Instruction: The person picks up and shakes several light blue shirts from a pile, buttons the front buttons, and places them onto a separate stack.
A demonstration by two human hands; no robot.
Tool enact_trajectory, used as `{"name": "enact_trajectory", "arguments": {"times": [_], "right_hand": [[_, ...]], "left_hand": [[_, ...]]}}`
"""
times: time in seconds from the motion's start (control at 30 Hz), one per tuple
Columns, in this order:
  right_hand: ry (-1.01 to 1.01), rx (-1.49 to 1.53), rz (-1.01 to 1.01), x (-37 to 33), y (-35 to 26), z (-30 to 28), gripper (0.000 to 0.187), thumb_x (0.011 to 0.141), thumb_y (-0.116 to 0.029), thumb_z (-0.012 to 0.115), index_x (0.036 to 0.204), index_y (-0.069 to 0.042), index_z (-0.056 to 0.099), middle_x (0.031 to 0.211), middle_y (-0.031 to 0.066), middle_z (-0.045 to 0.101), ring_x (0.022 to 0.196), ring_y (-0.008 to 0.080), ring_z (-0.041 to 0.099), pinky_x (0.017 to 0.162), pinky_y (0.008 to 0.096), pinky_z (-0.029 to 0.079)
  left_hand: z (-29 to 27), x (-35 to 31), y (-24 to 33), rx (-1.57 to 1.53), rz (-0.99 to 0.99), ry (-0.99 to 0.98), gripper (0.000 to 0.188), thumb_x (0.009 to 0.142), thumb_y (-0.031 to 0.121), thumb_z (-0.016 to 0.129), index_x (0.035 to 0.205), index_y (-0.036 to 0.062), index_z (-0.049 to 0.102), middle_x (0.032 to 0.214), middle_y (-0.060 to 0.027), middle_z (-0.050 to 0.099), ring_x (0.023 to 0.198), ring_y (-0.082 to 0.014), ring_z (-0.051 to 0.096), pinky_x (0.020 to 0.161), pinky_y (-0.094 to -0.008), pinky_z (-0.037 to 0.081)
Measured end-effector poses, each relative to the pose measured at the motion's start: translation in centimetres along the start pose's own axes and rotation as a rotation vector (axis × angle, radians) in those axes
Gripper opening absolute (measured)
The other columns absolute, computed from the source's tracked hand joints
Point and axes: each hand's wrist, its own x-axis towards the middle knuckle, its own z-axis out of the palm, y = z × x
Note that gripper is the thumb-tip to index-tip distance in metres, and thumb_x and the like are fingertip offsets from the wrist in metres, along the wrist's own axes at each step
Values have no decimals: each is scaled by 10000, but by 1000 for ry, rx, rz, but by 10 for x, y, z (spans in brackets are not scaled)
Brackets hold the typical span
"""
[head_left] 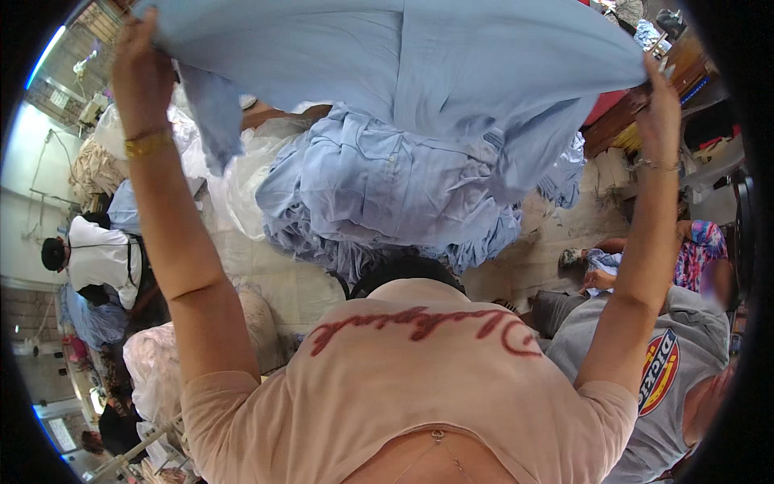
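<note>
A light blue shirt [403,56] is stretched wide between my two raised hands, with a seam running down its middle and loose cloth drooping at both sides. My left hand [143,77] grips it at the upper left, fingers closed on the fabric. At the far right, my right hand [659,101] pinches the opposite end. Both arms are held out nearly straight. Below the spread cloth, close in front of my body, lies a heap of similar light blue shirts [363,181], one showing a row of buttons. The shirt's top edge runs out of view.
Clear plastic wrapping [234,189] lies left of the heap. A person in a white shirt [101,258] is farther left. Close on my right is a person in a grey shirt [677,355], with another in a patterned top [705,242] beyond. A wrapped pale bundle [153,367] stands at left.
</note>
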Motion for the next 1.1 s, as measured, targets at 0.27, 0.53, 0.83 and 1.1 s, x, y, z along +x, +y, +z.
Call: {"name": "enact_trajectory", "arguments": {"times": [0.27, 0.53, 0.83, 1.1], "right_hand": [[-220, -192, 194, 90, 19, 16, 150, 801, -224, 624, 786, -86, 566, 549, -71, 411, 423, 38, 317, 396, 186, 262], [-20, -154, -81, 27, 3, 46, 192, 816, -192, 598, 962, -73, 632, 574, -82, 410, 471, 19, 313, 412, 180, 238], [-6, -509, 381, -231, 157, -26, 178, 835, -130, 561, 978, -37, 611, 753, -33, 550, 487, 14, 371, 424, 164, 296], [317, 158, 873, -355, 265, -46, 89, 791, -50, 581, 866, -36, 536, 632, -32, 452, 460, 43, 367, 414, 177, 294]], "left_hand": [[0, 83, -48, 229, -88, -166, 123, 831, 98, 492, 928, 45, 545, 814, -44, 590, 745, -142, 573, 658, -259, 466], [20, 33, -25, 618, 173, 33, 212, 823, 117, 482, 1006, 33, 548, 895, -56, 582, 850, -164, 552, 726, -269, 448], [-76, -204, -125, 569, -478, 48, 355, 819, 107, 548, 1156, 40, 456, 790, -6, 528, 750, -86, 470, 727, -217, 367], [-104, -298, -168, 402, -914, 139, 226, 818, 141, 580, 1009, 32, 531, 741, 43, 523, 713, -50, 457, 696, -181, 345]]}}
